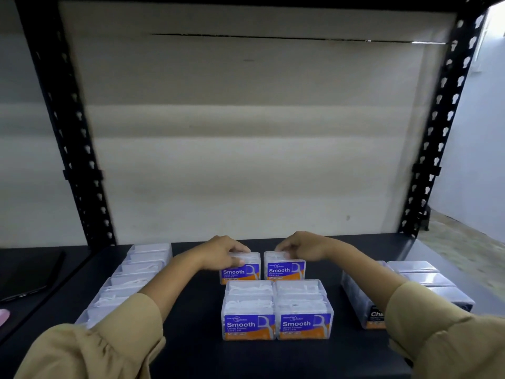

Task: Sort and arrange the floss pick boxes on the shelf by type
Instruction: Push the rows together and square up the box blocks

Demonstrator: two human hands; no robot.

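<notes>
Several clear floss pick boxes with blue and orange "Smooth" labels stand on the dark shelf (191, 351). My left hand (222, 251) grips the top of the back left Smooth box (241, 272). Beside it, my right hand (299, 246) grips the top of the back right Smooth box (285, 269). A small gap separates these two boxes. In front of them, two rows of Smooth boxes run toward me, ending in the front left box (248, 322) and the front right box (304, 321).
A row of clear boxes (131, 280) runs along the shelf's left side. On the right, dark-labelled boxes (420, 280) stand partly behind my right sleeve. Black perforated uprights (71, 138) frame the shelf, with a pale wall behind. A dark flat object (30, 274) lies at far left.
</notes>
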